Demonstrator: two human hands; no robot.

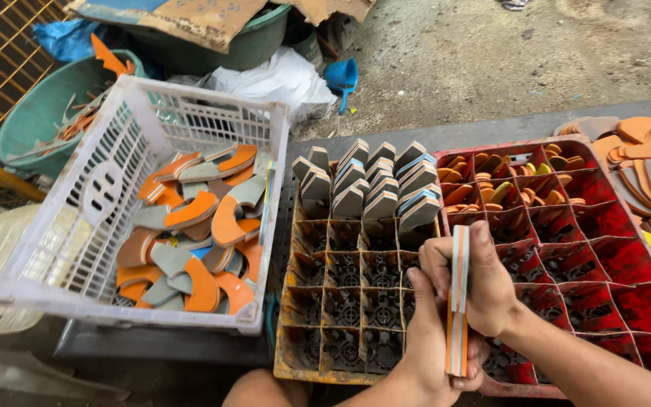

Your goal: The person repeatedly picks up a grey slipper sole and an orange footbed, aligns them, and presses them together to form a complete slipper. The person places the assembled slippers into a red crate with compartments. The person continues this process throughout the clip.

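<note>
1. The stack of flat foam pieces (pixel 459 301), grey and orange in layers, stands on edge between both hands, held over the near corner where the yellow divided crate (pixel 295 316) meets the red divided crate (pixel 604 249).
2. The right hand (pixel 480 283) is closed round the upper half of the stack, fingers wrapped over its top and far face. The left hand (pixel 431 354) cups the lower half from beneath, palm and thumb pressed to its side. Both hands are clamped on it, not loose.
3. To my eye, squaring is the thing to get right here: the edges look nearly flush, and pressing evenly from both sides should keep the layers from sliding apart.
4. Grip near the middle rather than the tips, I'd judge, since thin foam will likely bow.
5. In the yellow crate, the far rows already hold similar grey bundles (pixel 374 185) upright in their cells; the near cells show bare.
6. The red crate holds small orange offcuts (pixel 491 188) in its far cells.
7. To the left, a white plastic basket (pixel 62 249) carries loose orange and grey curved cut-outs (pixel 190 226).
</note>
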